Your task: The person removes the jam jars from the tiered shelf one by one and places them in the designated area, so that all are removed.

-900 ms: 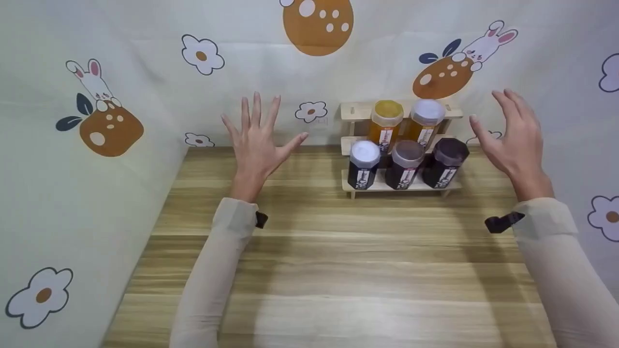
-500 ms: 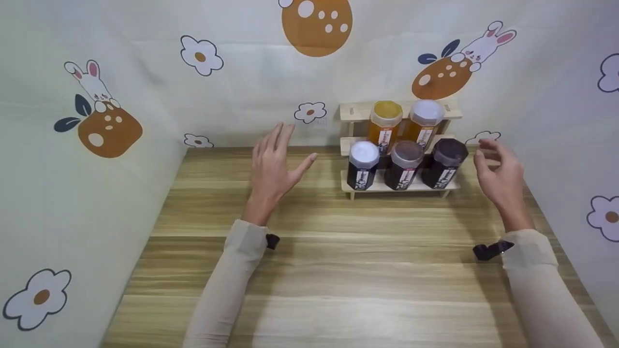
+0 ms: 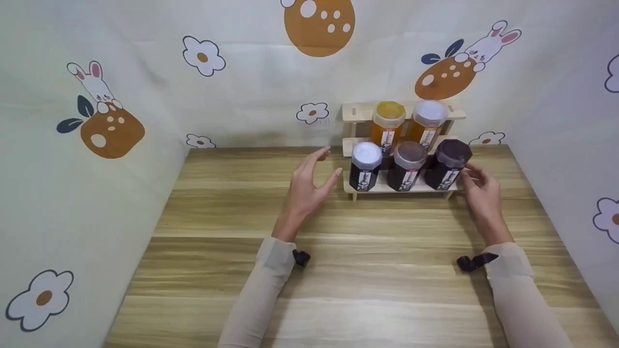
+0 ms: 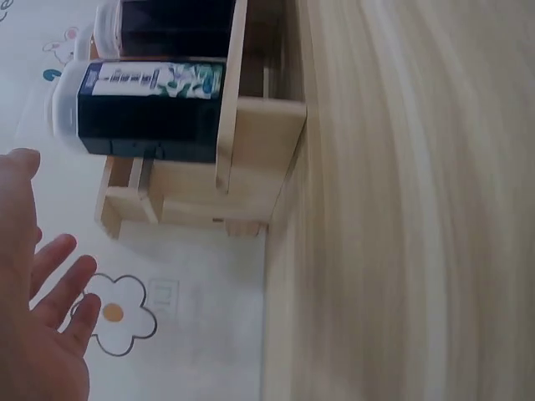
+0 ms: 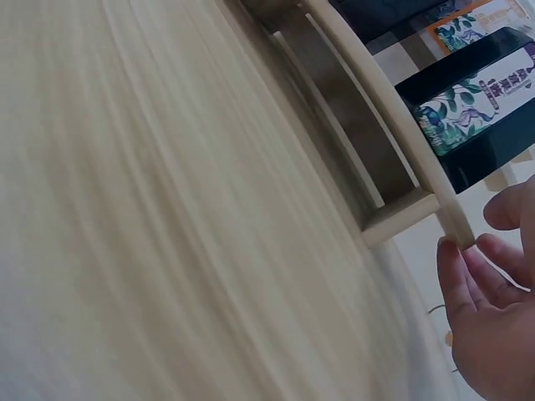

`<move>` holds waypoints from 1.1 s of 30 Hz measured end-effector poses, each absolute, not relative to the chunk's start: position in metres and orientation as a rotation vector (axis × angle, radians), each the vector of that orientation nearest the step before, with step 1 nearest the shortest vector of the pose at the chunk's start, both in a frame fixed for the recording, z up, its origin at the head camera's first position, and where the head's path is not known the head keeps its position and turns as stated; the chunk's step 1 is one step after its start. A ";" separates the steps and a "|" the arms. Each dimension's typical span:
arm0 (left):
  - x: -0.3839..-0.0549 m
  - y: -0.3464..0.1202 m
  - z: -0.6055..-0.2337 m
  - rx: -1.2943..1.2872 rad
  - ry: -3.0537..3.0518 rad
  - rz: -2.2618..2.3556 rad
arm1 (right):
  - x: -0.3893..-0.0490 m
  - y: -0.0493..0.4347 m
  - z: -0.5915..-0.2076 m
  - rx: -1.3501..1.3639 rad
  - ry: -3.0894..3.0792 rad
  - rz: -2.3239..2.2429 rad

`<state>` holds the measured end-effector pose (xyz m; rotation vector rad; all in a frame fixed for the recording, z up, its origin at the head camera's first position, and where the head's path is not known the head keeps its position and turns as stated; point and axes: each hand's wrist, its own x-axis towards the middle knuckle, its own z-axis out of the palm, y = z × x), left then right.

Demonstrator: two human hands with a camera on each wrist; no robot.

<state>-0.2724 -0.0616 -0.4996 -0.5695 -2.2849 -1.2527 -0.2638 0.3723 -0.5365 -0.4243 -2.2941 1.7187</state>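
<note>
A tiered wooden rack (image 3: 354, 114) holds octagonal jars. On its bottom shelf stand a white-lidded dark jar (image 3: 365, 169), a brown-lidded jar (image 3: 406, 169) and a dark-lidded jar (image 3: 447, 166). Behind them are a yellow-lidded amber jar (image 3: 387, 128) and a white-lidded amber jar (image 3: 428, 126). My left hand (image 3: 308, 186) hovers left of the rack, thumb and fingers spread apart, holding nothing. At the rack's right end is my right hand (image 3: 483, 193). In the right wrist view its fingertips (image 5: 451, 251) touch the bottom shelf's end, with the thumb close beside the dark jar.
The rack stands at the back of a wood-grain table (image 3: 232, 208). Cloth walls (image 3: 251, 87) printed with rabbits, oranges and flowers close in the back and both sides. A black wrist camera (image 3: 301, 257) sits at the left cuff and another (image 3: 476, 262) at the right.
Both hands have come down and inward toward the rack. My left hand has moved right, nearer the rack's left end. My right hand has moved left to its right end. The jars stay put.
</note>
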 end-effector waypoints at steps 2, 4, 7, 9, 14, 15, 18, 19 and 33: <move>-0.273 -0.054 -0.503 -0.588 -2.253 -1.336 | -0.265 0.371 -0.543 -0.441 -2.239 1.791; -0.273 -0.045 -0.505 -0.596 -2.232 -1.403 | -0.265 0.369 -0.548 -0.462 -2.165 1.868; -0.274 -0.033 -0.506 -0.601 -2.213 -1.481 | -0.265 0.368 -0.554 -0.501 -2.015 1.977; -0.275 -0.025 -0.505 -0.604 -2.209 -1.514 | -0.264 0.366 -0.553 -0.510 -1.958 2.003; -0.275 -0.010 -0.502 -0.621 -2.241 -1.546 | -0.263 0.366 -0.554 -0.472 -1.905 2.024; -0.275 -0.007 -0.501 -0.618 -2.256 -1.545 | -0.263 0.366 -0.555 -0.464 -1.905 2.021; -0.275 0.000 -0.501 -0.579 -2.314 -1.545 | -0.263 0.366 -0.558 -0.448 -1.899 2.018; -0.275 0.002 -0.502 -0.557 -2.334 -1.547 | -0.262 0.366 -0.558 -0.447 -1.906 2.015; -0.280 0.013 -0.513 -0.363 -2.403 -1.465 | -0.266 0.367 -0.563 -0.401 -1.893 2.011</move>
